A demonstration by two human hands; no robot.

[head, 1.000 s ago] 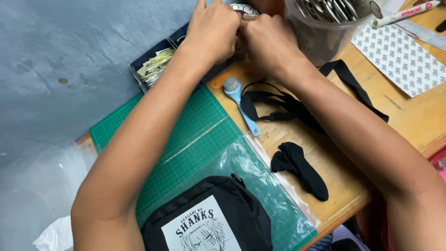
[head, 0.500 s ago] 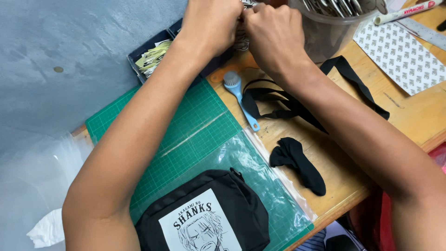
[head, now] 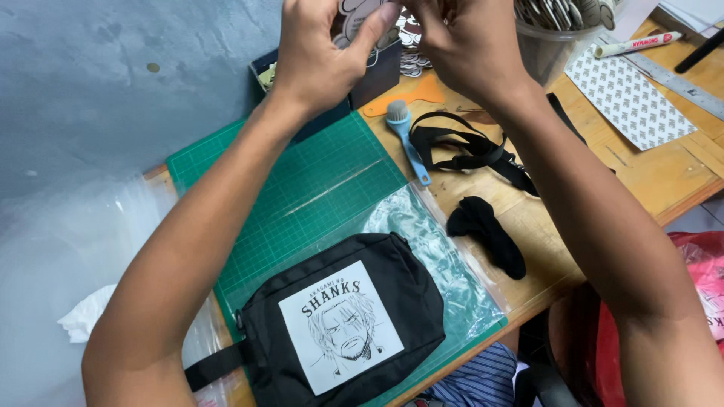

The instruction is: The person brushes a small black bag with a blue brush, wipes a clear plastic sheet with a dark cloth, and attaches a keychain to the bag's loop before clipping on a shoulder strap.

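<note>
1. Both hands are raised at the far edge of the cutting mat (head: 286, 181). The left hand (head: 320, 49) pinches a flat round badge (head: 360, 19) between thumb and fingers.
2. The right hand (head: 460, 38) meets it there, fingers curled; what it grips cannot be told.
3. The step in hand looks like picking or separating one badge above the dark box (head: 377, 71) just past the mat.
4. The next move likely calls for a steady pinch so the thin badge does not slip.
5. A black pouch (head: 339, 324) lies on the mat's near end, on a clear plastic bag (head: 437, 249).
</note>
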